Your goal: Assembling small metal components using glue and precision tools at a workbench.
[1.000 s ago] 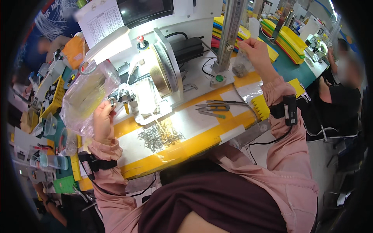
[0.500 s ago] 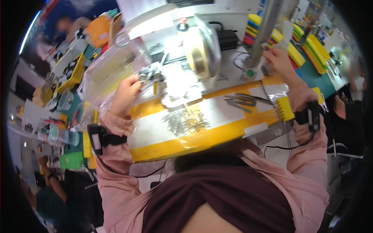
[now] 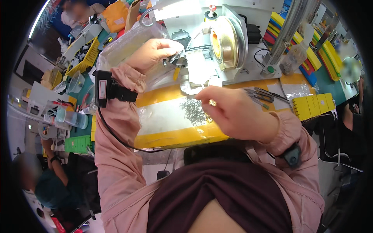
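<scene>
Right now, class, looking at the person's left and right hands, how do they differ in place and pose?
Place: the left hand is at a metal fitting; the right hand is nearer the body, partly hiding a pile of small metal pieces.
Pose: the left hand points rightward, while the right hand points leftward.
Shared: both are bare and emerge from pink sleeves.

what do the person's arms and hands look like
Left hand and right hand are ungloved, below pink sleeves with gathered cuffs. The left bears a black strap and box with pale label and black cable; the right, a dark module.
</scene>
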The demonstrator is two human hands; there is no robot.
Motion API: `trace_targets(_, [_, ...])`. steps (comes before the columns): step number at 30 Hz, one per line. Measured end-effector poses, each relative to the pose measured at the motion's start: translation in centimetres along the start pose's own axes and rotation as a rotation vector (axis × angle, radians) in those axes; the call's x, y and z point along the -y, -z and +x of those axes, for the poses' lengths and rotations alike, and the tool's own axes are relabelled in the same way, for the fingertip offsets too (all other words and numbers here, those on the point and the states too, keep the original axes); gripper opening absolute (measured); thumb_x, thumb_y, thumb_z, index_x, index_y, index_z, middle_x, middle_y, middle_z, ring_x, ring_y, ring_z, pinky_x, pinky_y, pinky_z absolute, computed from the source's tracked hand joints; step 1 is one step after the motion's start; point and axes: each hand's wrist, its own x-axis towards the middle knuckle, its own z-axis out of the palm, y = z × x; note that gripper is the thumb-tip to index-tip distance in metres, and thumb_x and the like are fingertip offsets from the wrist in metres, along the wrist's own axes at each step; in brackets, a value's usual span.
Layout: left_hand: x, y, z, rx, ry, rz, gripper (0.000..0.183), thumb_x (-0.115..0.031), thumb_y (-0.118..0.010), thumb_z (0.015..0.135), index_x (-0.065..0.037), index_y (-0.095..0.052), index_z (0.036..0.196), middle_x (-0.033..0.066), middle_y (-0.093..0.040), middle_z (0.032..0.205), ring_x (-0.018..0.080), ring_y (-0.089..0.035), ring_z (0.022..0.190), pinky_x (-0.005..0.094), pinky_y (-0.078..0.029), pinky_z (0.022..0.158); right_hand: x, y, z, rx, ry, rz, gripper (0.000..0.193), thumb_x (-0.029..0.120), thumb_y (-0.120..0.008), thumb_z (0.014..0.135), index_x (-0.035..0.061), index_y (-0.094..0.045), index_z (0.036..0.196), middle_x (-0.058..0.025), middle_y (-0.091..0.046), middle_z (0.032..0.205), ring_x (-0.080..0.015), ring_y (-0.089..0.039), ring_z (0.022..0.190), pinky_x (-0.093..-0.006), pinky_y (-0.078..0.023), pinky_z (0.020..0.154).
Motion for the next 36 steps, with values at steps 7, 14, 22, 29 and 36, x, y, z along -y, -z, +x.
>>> trace_targets(7, [-7.4,-3.4,-3.7,-0.194,-0.031,0.254,0.014,-0.015,-0.054,0.083,-0.001,-0.058,0.084,0.0003,-0.057,0.079,0.0070,-0.049,0.077,0.0251,-0.040,0.070,-3.8,-2.9,4.6,-0.145,-0.605,1.010,0.015,0.012,-0.049,0.085,0.0024,-0.056,0.095,0.0006,-0.049,0.070,-0.0071,-0.035,0.046,-0.0205,-0.029,0.044])
trace_targets(14, [-2.0,-11.9,-7.5,-0.370,-0.481,0.869,0.017,-0.004,-0.065,0.068,-0.005,-0.054,0.081,0.0100,-0.050,0.093,0.0300,-0.046,0.090,0.0361,-0.038,0.078,-4.9,-4.1,6.7,-0.313,-0.652,1.269,0.008,0.014,-0.048,0.086,0.0077,-0.053,0.083,0.0045,-0.040,0.063,-0.0048,-0.029,0.047,-0.0196,-0.024,0.043])
trace_targets(22, [-2.6,-4.5,-2.3,-0.740,-0.404,0.573,0.015,-0.015,-0.056,0.079,-0.001,-0.060,0.079,0.0115,-0.056,0.078,0.0231,-0.053,0.075,0.0295,-0.041,0.069,-15.3,-8.1,6.8,-0.048,-0.039,-0.212,0.024,0.014,-0.045,0.083,-0.0014,-0.045,0.102,-0.0146,-0.056,0.083,-0.0279,-0.053,0.061,-0.0357,-0.046,0.054])
trace_targets(29, [-2.5,-0.5,3.1,-0.150,0.010,0.462,0.020,-0.018,-0.056,0.079,-0.001,-0.065,0.083,0.0072,-0.064,0.070,0.0132,-0.054,0.061,0.0260,-0.043,0.059,-12.4,-9.1,11.7,-0.187,-0.183,-0.022,0.022,0.012,-0.047,0.081,0.0002,-0.047,0.099,-0.0105,-0.054,0.081,-0.0227,-0.050,0.064,-0.0322,-0.044,0.056])
trace_targets(36, [-1.5,-0.7,5.4,-0.065,0.012,0.577,0.021,-0.019,-0.057,0.079,-0.003,-0.066,0.089,0.0062,-0.065,0.073,0.0112,-0.054,0.064,0.0249,-0.043,0.060,-11.2,-6.9,11.1,-0.327,-0.357,0.158,0.019,0.011,-0.048,0.080,0.0019,-0.049,0.097,-0.0063,-0.051,0.079,-0.0174,-0.047,0.066,-0.0286,-0.041,0.059])
